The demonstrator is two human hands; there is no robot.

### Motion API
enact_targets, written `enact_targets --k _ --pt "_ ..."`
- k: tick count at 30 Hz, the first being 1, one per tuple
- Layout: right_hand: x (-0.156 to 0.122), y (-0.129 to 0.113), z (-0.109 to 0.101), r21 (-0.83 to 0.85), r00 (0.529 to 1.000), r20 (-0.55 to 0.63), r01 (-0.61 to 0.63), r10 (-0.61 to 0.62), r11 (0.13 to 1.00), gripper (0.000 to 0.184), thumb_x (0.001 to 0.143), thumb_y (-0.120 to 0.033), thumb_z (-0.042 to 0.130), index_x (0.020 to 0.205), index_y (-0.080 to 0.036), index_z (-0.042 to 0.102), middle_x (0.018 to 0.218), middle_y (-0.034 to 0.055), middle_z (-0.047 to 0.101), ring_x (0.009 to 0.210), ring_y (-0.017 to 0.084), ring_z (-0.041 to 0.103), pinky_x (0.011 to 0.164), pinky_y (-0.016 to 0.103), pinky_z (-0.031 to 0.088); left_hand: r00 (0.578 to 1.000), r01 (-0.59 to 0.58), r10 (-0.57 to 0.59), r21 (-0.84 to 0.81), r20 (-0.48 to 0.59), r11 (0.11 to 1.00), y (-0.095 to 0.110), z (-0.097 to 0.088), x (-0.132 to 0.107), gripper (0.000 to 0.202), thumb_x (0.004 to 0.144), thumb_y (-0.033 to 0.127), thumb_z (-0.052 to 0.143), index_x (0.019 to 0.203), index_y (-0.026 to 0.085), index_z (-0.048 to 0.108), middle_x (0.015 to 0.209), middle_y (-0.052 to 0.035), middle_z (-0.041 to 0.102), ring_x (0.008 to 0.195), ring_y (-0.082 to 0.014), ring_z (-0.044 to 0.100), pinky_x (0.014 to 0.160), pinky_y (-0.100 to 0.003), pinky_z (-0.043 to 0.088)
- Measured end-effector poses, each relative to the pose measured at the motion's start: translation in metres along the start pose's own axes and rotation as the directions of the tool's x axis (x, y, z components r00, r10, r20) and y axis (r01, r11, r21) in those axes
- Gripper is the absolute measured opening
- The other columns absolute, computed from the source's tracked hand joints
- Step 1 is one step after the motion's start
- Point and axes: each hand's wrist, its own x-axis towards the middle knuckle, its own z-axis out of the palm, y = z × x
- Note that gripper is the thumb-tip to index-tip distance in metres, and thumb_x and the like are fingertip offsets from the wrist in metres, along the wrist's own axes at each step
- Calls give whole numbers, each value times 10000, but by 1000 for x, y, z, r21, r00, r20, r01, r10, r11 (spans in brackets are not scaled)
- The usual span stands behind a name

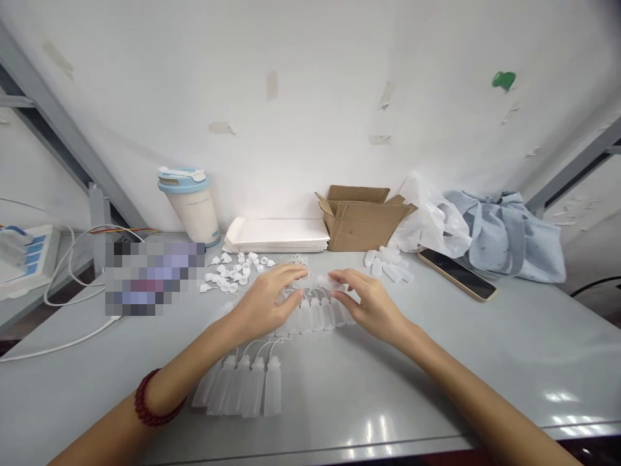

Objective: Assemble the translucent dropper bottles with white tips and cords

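Note:
My right hand [371, 301] grips a small translucent plastic bottle [322, 281] between thumb and fingers, pointing it left. My left hand [269, 301] faces it, thumb and fingers apart; whether a thin white strand touches the fingertips is unclear. Below both hands lies a row of similar bottles [315, 315], partly hidden by the left hand. Nearer to me rests another group of bottles [273, 387] with thin curved white tubes at their necks. White caps [228, 278] lie scattered left of my left hand. Several loose translucent bottles [388, 264] are beyond my right hand.
Along the wall stand a cup with a blue lid [191, 204], a stack of white sheets [279, 234], an open cardboard box [366, 223] and a white plastic bag [427, 220]. A phone [456, 274] and a blue cloth bag [514, 239] lie right. A white cable [63, 355] crosses the left side.

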Motion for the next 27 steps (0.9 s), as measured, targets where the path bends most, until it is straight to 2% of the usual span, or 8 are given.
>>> enact_targets --k 3,7,14,19,23,27 --pt "-1 -7 1 43 1000 -25 8 -7 999 222 877 -181 501 1097 -196 522 935 84 656 806 198 633 671 336 534 997 -75 75 16 2 997 6 9 -4 313 863 216 452 1145 153 575 1206 -101 597 1108 -243 548 904 -394 488" --pt "-3 -10 2 65 999 -7 39 -38 997 242 884 -180 490 1126 -188 506 957 94 645 841 197 623 657 319 531 996 -80 81 35 -42 996 7 15 -7 322 865 204 442 1163 143 550 1205 -123 583 1121 -249 534 901 -416 494" --pt "-6 -11 6 55 999 23 42 -43 998 235 887 -198 487 1121 -191 494 957 91 649 757 184 642 590 289 516 987 -148 150 40 -55 988 9 14 -8 322 865 176 446 1172 172 539 1165 -110 599 1087 -242 548 904 -424 488" --pt "-6 -14 5 37 993 5 120 -120 992 252 900 -208 464 1151 -195 480 925 90 652 751 178 636 591 278 508 985 -156 161 76 -65 985 7 14 -8 326 871 179 447 1186 164 531 1162 -113 599 1085 -245 544 912 -439 476" --pt "-6 -18 2 12 984 15 178 -178 984 269 904 -194 450 1173 -193 467 970 102 651 716 168 628 553 263 492 975 -207 212 66 -72 976 6 16 -8 310 868 150 452 1165 126 538 1150 -125 598 1077 -229 542 924 -411 468" --pt "-7 -20 3 -36 982 0 189 -190 981 275 906 -190 445 1180 -181 458 980 107 651 725 175 627 582 279 499 965 -230 231 24 -123 973 9 15 -9 295 857 158 477 1141 158 558 1124 -103 619 1056 -227 563 904 -404 482"
